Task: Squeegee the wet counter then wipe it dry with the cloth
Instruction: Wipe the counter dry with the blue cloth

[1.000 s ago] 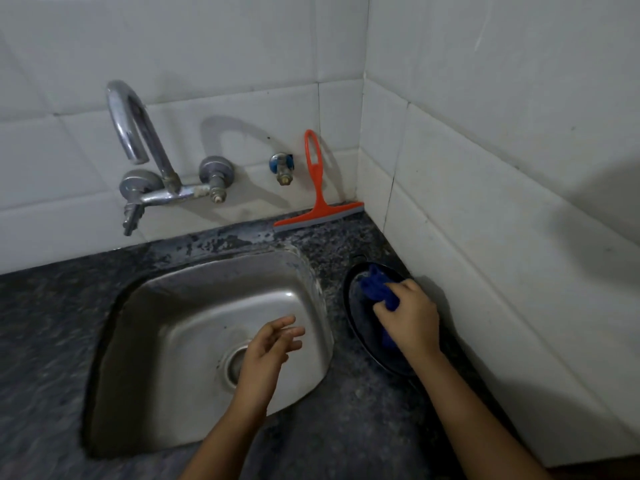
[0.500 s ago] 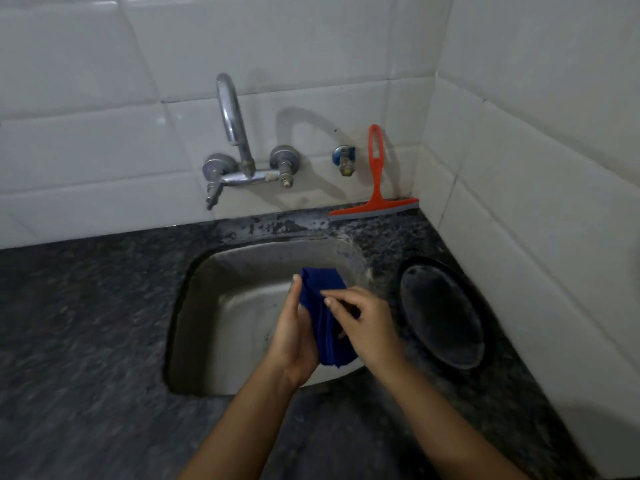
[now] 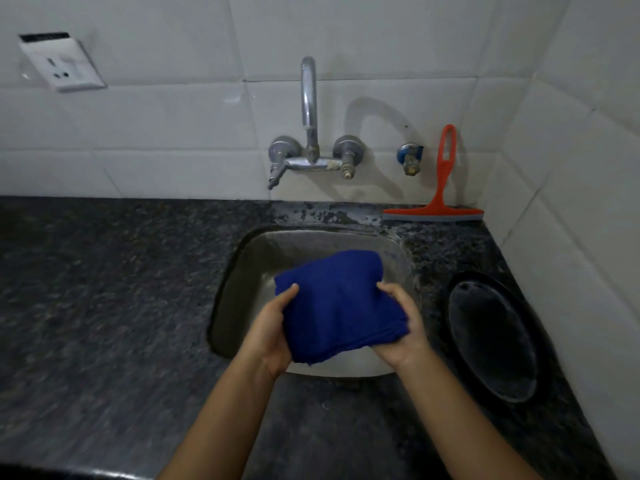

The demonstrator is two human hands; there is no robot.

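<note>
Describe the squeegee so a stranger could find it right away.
Start at the steel sink set in the dark counter. Behind its right back corner, the squeegee stands against the wall tiles beside a small blue valve. It is the only orange thing, with a looped handle and a wide grey-edged blade.

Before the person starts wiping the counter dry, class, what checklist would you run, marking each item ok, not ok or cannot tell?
1. Both hands grip the folded blue cloth, left hand and right hand: ok.
2. Orange plastic squeegee out of the way, leaning on the white tiled wall: ok.
3. Cloth over the dark speckled stone counter: not ok, it is held above the steel sink.
4. Wiping path free: not ok, a round black plate sits on the counter right of the sink.
5. Counter squeegeed off: cannot tell; shiny patches show behind the sink.
</note>
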